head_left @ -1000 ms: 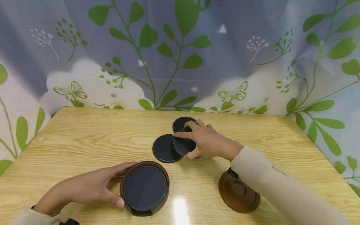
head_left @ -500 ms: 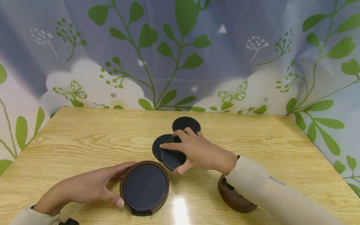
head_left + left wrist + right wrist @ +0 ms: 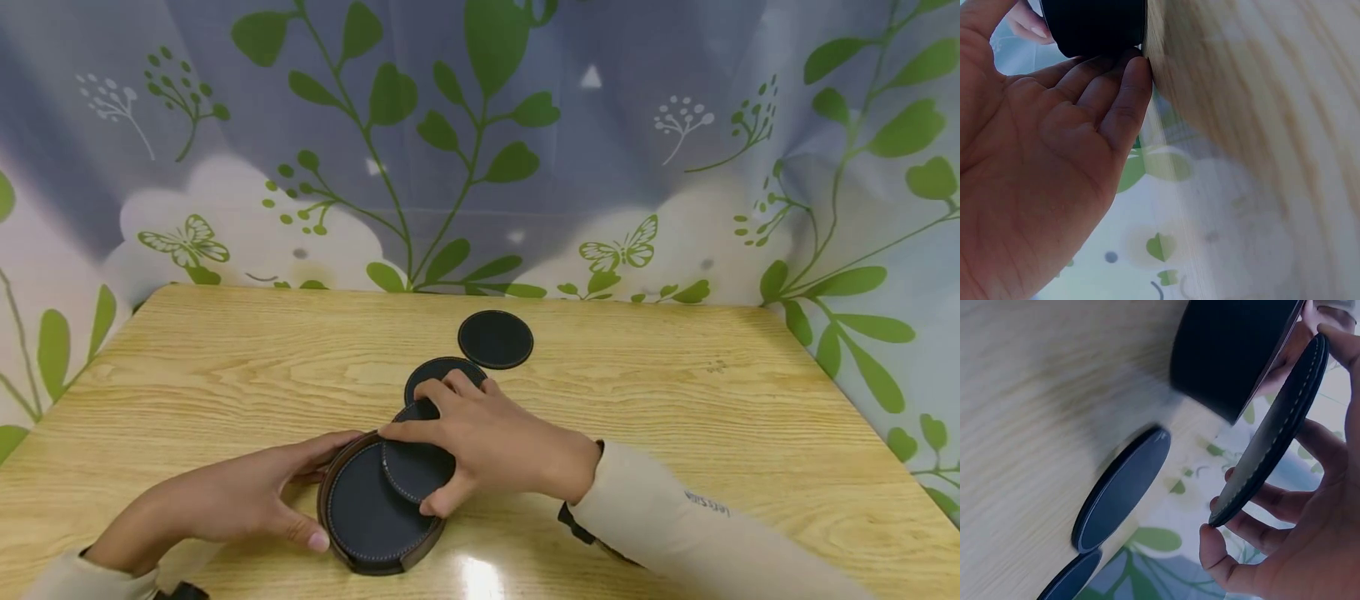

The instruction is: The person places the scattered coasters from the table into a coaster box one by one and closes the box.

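Observation:
My left hand (image 3: 232,492) cups the round brown holder (image 3: 426,550), thumb at its near left side and fingers behind it. A black stitched coaster (image 3: 360,521) lies inside the holder. My right hand (image 3: 491,442) grips another black coaster (image 3: 412,467) by its edge, thumb on the near side and fingers on the far side. This coaster overlaps the holder's right part in the head view; in the right wrist view the gripped coaster (image 3: 1272,434) is apart from the holder (image 3: 1229,362). Beyond the right hand lies a coaster (image 3: 442,371), partly covered by its fingers.
Farther back on the wooden table (image 3: 262,358) rests one more black coaster (image 3: 495,339), close to the nearer one. A leaf-patterned curtain (image 3: 570,167) hangs behind the table. The right sleeve (image 3: 675,517) covers the table's right front.
My right hand has carried its coaster left and toward me, from beside the other coasters to above the holder. The sleeve now hides the brown wooden round piece. My left hand stays put.

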Demonstrator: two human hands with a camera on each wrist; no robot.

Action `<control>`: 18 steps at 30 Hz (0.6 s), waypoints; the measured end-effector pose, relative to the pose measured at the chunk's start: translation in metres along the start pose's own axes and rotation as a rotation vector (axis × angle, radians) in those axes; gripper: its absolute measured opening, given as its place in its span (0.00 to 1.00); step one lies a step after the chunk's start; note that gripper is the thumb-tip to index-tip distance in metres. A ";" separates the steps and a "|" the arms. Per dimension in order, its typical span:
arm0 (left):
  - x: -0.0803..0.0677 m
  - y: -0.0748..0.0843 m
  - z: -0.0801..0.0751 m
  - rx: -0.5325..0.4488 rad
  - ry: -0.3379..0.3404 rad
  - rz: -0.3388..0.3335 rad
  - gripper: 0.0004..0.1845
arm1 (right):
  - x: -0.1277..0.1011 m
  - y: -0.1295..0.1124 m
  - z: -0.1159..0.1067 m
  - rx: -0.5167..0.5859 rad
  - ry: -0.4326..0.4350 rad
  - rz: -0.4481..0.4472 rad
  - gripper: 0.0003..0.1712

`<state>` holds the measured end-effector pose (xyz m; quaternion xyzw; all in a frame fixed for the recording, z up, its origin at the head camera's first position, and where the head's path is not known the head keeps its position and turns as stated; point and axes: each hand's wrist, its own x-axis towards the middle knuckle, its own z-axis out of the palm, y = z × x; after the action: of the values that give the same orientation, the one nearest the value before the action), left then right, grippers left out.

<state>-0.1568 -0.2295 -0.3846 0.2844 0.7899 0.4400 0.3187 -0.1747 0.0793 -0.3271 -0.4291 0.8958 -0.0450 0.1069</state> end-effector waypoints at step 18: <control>0.001 -0.001 0.000 0.050 0.014 -0.095 0.56 | 0.020 -0.037 0.009 -0.064 -0.045 -0.112 0.45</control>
<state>-0.1573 -0.2294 -0.3857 0.2515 0.8155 0.4063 0.3266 -0.1567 0.0403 -0.3325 -0.4826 0.8687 -0.0124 0.1107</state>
